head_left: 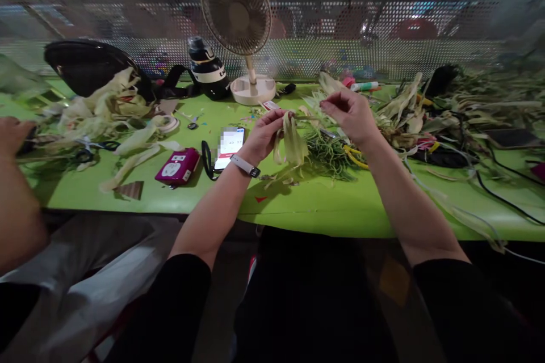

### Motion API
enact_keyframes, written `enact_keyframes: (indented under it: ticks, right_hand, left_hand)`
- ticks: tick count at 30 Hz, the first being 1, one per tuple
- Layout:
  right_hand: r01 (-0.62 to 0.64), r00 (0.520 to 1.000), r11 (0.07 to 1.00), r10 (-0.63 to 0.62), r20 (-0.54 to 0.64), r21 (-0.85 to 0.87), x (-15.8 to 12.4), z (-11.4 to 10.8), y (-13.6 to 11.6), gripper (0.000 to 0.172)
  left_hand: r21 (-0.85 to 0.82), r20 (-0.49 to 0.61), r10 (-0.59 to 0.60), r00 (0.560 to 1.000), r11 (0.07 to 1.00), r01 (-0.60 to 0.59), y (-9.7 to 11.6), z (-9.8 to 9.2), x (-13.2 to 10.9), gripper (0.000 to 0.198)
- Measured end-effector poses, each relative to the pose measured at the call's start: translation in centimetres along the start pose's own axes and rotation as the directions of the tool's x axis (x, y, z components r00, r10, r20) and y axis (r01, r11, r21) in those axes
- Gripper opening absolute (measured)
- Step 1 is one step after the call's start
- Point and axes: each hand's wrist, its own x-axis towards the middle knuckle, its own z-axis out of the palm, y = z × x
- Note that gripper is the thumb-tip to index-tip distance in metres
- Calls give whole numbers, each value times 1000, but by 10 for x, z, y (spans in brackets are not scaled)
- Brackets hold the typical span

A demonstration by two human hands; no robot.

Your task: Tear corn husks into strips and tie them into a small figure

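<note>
My left hand (269,131), with a watch on its wrist, pinches a bundle of pale green husk strips (293,144) that hangs over the table. To its right my right hand (349,113) is raised, thumb and fingertips pressed together; a thin strip seems to run from the bundle towards it, but what the fingertips hold is too small to make out. Below and between the hands lies a heap of thin green stems (334,156) with a yellow-handled tool (355,157) at its right side.
Behind stand a fan (254,89) and a black bottle (208,71). A phone (230,147) and a magenta case (177,167) lie left. Husks (106,102), scissors (91,150) and another person's arm (19,198) are further left. Cables (489,181) and plant material lie right.
</note>
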Motion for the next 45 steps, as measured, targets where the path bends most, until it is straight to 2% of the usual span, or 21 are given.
enact_keyframes:
  ticks: [5, 9, 12, 14, 17, 20, 22, 25, 27, 29, 32, 38, 45]
  right_hand:
    - [43, 987, 997, -33, 158, -61, -3, 3, -3, 44]
    - [106, 984, 988, -87, 156, -116, -4, 7, -3, 44]
    - [119, 981, 988, -101, 164, -103, -3, 3, -4, 39]
    - [101, 974, 991, -81, 211, -85, -3, 1, -6, 37]
    - [85, 954, 993, -57, 295, -84, -5, 2, -8, 34]
    - [109, 941, 986, -60, 333, -130, -7, 9, -6, 29]
    - [147, 955, 970, -89, 281, -191, -7, 14, -3, 23]
    - [195, 981, 937, -184, 66, -288, -6, 16, 1, 20]
    - [199, 968, 927, -237, -84, -318, -7, 15, -1, 24]
    - [195, 956, 928, -251, -149, -317, -9, 14, -6, 32]
    - [185, 969, 941, -222, -103, -284, -13, 17, -12, 42]
    - [122, 989, 975, -105, 101, -184, -11, 23, -6, 53]
    - [80, 995, 984, -68, 78, -160, -10, 23, -3, 51]
  left_hand:
    - [-30, -14, 9, 1000, 1000, -10, -1, 0, 1, 8]
    - [1, 12, -47, 999, 999, 47, 1, 1, 0, 4]
    - [21, 100, -109, 989, 994, 107, 4, -1, -3, 9]
    - [44, 198, -171, 965, 985, 165, 5, -3, -6, 12]
    - [122, 367, -266, 891, 964, 237, 6, -7, -9, 24]
    - [175, 455, -317, 832, 948, 265, 3, -8, -9, 32]
    - [147, 441, -290, 849, 957, 251, 2, -7, -8, 30]
    - [30, 296, -163, 941, 986, 161, 0, -3, -6, 19]
    - [-9, 182, -100, 978, 995, 104, 0, 0, -5, 13]
    - [-8, 119, -66, 991, 998, 67, 0, 2, -4, 16]
    - [17, 90, -20, 996, 1000, 19, 0, 2, -3, 20]
    - [60, 65, 19, 998, 998, -23, -2, 0, 0, 21]
    - [138, 87, 91, 992, 985, -102, -6, -2, 1, 22]
